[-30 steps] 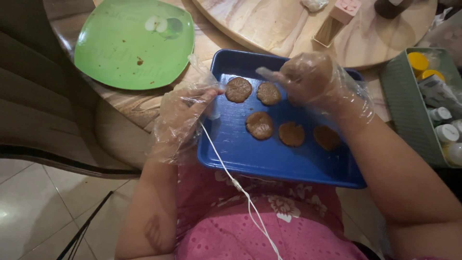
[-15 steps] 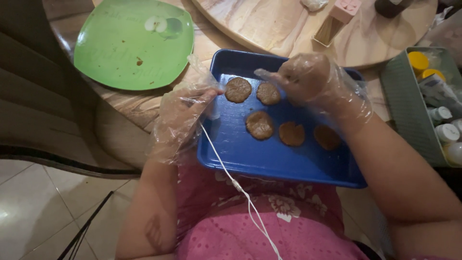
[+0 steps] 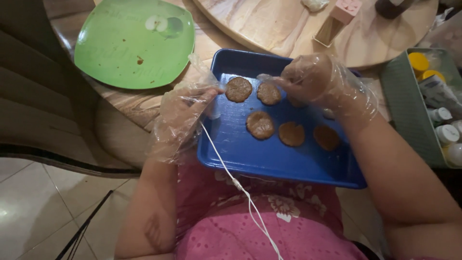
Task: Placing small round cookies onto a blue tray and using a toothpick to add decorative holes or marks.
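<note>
Gloved left hand (image 3: 185,113) grips the blue tray's (image 3: 269,161) left rim, steadying it, while right hand (image 3: 315,79), fingers (image 3: 284,82) pinched together, hovers over the patties (image 3: 260,124) in it.

We cannot see what lies beneath our right hand (image 3: 315,79): it covers a patch of the blue tray (image 3: 269,159) and part of a brown patty (image 3: 294,102) there. The green bin (image 3: 409,103) runs off the right edge, its bottles only partly shown. The round wooden board (image 3: 269,24) is cut by the top edge. Our left hand (image 3: 180,115) hides the tray's near-left rim.
</note>
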